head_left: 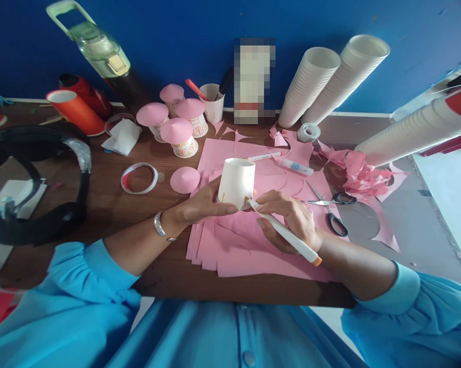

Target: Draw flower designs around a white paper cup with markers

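Note:
A white paper cup [237,180], upside down with small orange-brown marks near its rim, is held by my left hand [204,203], the thumb along its lower edge. My right hand [289,220] grips a white marker [291,238] with an orange end, its tip against the cup's lower right side. Under both hands lie stacked pink paper sheets [230,250]. Behind to the left stand several decorated cups with pink cone tops [176,131], and a loose pink cone [184,180] lies in front of them.
Scissors [330,202], a glue tube [294,166] and pink scraps [368,176] lie to the right. Tall cup stacks [310,84] stand at the back. A tape roll [139,178], a black headset-like object [82,176] and a large bottle [107,61] are to the left.

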Demonstrator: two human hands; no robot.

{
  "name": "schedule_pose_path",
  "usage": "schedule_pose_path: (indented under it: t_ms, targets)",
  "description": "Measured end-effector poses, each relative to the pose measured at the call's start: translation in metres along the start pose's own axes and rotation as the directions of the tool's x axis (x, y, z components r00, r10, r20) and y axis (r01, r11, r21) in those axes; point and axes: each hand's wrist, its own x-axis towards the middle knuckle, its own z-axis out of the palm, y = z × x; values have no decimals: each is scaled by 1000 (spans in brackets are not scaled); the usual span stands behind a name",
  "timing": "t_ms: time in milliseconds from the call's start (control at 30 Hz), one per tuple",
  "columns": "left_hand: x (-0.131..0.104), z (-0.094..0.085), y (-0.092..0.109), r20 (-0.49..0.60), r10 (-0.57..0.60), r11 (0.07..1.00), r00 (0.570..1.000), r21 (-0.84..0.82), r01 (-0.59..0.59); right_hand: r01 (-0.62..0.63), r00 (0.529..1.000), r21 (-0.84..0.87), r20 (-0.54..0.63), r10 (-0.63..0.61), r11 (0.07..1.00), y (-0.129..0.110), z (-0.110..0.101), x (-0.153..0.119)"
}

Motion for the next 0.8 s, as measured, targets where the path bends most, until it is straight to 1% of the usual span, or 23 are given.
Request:
schedule_pose_path:
  t_ms: [200,367,467,600,700,800]
  targets:
    - [0,0,1,7,-13,1000,1000,6,13,-17,1000,19,-15,18,1000,-1,2,0]
    - [-1,0,0,-32,-9,1000,999,14,9,25,1000,8,10,-25,1000,0,-1,0]
    - [0,1,-1,-30,1,999,1000,-47,-2,24,1000,-30,12,-24,999,2,-3,-4]
    - [2,2,-4,-46,20,989,999,-148,-27,9,999,-79,-34,-12,997,6,-3,-8]
    - [3,2,-7,-69,16,982,997,-185,-28,30,999,-97,-35,-33,995,6,-2,-8]
    - [3,2,-8,-83,29,980,996,-196,-44,50,998,-79,-19,-51,996,5,-1,-7]
